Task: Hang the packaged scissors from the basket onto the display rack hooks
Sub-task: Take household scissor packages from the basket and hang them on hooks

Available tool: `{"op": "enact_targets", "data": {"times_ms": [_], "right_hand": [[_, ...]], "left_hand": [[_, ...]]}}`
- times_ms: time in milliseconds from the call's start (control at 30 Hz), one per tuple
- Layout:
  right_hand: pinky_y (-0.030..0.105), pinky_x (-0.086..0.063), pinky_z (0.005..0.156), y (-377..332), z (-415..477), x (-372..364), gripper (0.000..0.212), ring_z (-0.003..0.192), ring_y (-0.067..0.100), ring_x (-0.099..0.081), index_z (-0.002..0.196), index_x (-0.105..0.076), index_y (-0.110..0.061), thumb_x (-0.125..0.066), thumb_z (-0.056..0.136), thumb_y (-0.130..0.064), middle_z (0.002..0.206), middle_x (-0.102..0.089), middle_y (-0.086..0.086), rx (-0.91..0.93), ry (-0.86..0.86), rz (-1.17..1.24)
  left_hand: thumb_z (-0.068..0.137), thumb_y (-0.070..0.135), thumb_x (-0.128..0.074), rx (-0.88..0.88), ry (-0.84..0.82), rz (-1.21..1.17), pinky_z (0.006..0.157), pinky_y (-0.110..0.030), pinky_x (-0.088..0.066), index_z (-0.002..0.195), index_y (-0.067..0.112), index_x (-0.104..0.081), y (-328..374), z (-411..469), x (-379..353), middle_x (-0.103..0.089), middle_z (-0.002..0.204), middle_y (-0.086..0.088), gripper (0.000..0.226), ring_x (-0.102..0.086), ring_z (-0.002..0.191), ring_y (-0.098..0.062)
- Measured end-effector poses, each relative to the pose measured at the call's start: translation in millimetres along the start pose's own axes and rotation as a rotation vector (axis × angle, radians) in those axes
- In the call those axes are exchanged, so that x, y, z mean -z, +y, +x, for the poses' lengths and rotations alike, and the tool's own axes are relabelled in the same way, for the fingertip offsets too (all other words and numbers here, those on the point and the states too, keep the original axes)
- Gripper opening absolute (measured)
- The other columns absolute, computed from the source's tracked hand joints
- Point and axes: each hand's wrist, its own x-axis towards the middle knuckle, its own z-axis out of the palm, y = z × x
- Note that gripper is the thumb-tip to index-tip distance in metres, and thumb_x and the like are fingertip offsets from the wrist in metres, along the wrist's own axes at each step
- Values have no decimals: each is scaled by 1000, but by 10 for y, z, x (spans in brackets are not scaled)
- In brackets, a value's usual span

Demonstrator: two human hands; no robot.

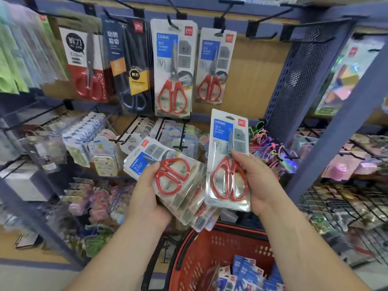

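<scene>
right hand (258, 181) grips scissors pack (224, 179) upright, blades up; left hand (147, 196) grips tilted stack (174, 175).

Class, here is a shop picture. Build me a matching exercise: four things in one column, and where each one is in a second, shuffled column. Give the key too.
Things
1. single scissors pack
2. stack of scissors packs
3. red basket
4. black-handled scissors pack

Places
a. hanging on a rack hook
b. gripped in the left hand
c. at the bottom of the view
d. held upright in the right hand

Pairs: 1-d, 2-b, 3-c, 4-a
</scene>
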Motion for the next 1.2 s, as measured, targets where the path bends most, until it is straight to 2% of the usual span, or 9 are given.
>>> {"op": "enact_targets", "data": {"times_ms": [133,267,333,467,567,667,767,933,1200], "right_hand": [[54,-62,89,302,-25,-97,34,92,31,-76,128,-72,-11,-63,101,-29,112,-78,17,-36,183,260],[47,-65,78,504,-92,-271,37,97,30,-78,128,-72,-15,-56,103,-39,114,-78,14,-107,197,492],[48,-60,92,536,-110,-333,41,109,32,-75,129,-71,-17,-56,103,-44,119,-77,13,-106,188,505],[41,-61,85,514,-112,-365,35,91,23,-78,123,-74,-19,-56,104,-43,103,-80,5,-40,238,449],[41,-61,88,554,-93,-316,39,94,24,-78,127,-73,-19,-57,103,-45,106,-80,5,-57,251,390],[47,-61,95,535,-85,-232,44,104,29,-76,130,-71,-16,-61,100,-45,115,-78,11,-108,205,318],[37,-64,59,396,-69,-62,28,68,22,-77,111,-75,-11,-59,104,-33,84,-79,8,-83,160,272],[52,-65,78,153,-10,90,28,85,28,-79,126,-70,-12,-57,105,-25,103,-80,14,5,116,127],[32,-62,67,-371,209,31,17,84,15,-78,116,-69,-18,-60,104,-10,99,-81,1,312,40,-271]], "left_hand": [[97,38,-63,-3,6,-33,104,-56,-53,122,15,-77,-39,30,-30,-79,117,-14,36,-73,113,-36],[94,40,-68,-34,14,24,99,-55,-57,135,16,-70,-177,41,-34,-77,122,-15,47,-74,113,-36],[93,42,-69,-26,5,55,99,-55,-57,137,18,-68,-243,22,-22,-77,122,-14,50,-75,111,-34],[88,38,-70,-24,-7,100,99,-52,-56,131,12,-71,-312,-39,-16,-78,117,-16,50,-76,105,-32],[75,36,-76,-48,-21,93,95,-50,-58,135,13,-69,-341,-65,-9,-78,120,-16,64,-75,109,-34],[86,30,-73,-47,11,93,90,-48,-59,121,15,-75,-310,-72,-1,-80,109,-13,38,-79,96,-30],[96,27,-66,-14,25,98,77,-41,-58,102,14,-76,-253,-92,-3,-81,93,-11,17,-80,74,-25],[98,27,-66,-59,14,83,79,-43,-58,98,15,-77,-112,-110,-3,-82,96,-12,16,-80,74,-25],[98,29,-66,-194,-40,96,89,-46,-59,97,18,-80,204,-70,-54,-82,104,-9,18,-80,85,-25]]}}
